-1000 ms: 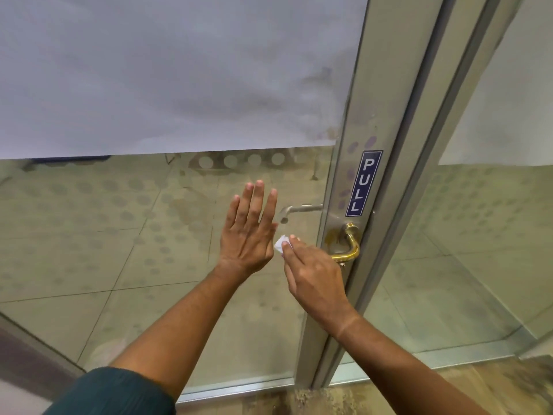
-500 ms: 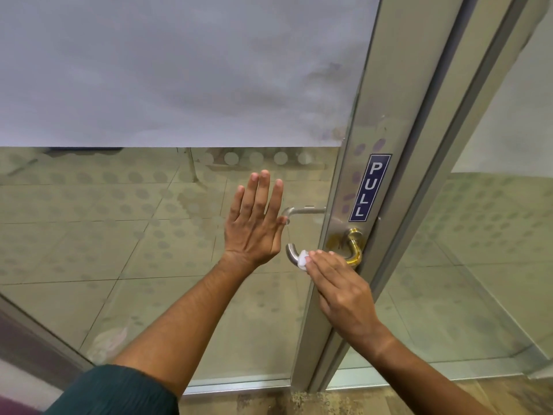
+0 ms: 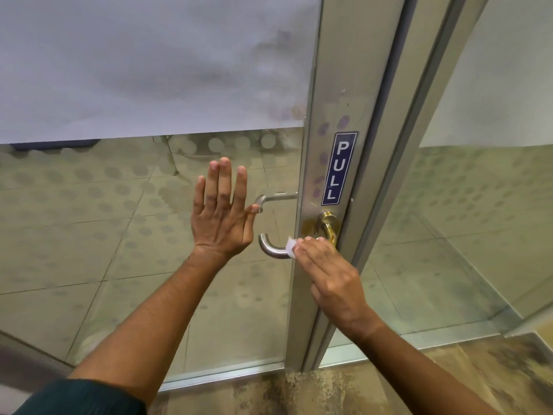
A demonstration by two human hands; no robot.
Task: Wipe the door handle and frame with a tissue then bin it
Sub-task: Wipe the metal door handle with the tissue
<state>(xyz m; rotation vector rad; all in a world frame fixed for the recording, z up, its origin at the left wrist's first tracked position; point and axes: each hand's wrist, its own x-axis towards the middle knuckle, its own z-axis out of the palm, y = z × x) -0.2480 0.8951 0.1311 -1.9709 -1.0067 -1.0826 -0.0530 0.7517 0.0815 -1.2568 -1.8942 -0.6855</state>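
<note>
A curved silver door handle (image 3: 270, 250) with a brass base (image 3: 328, 225) juts from the grey metal door frame (image 3: 344, 85). My right hand (image 3: 332, 277) presses a small white tissue (image 3: 291, 246) against the handle's bar, close to the frame. Only a corner of the tissue shows past my fingers. My left hand (image 3: 223, 214) lies flat on the glass door (image 3: 119, 220) left of the handle, fingers spread and pointing up, holding nothing. No bin is in view.
A blue PULL sticker (image 3: 338, 169) sits on the frame above the handle. A second handle (image 3: 275, 198) shows through the glass on the far side. Frosted film (image 3: 149, 61) covers the upper pane. A fixed glass panel (image 3: 478, 220) stands to the right.
My right hand with the tissue has slid along the handle from its curved left end toward the frame, uncovering the bend. My left hand has stayed flat on the glass.
</note>
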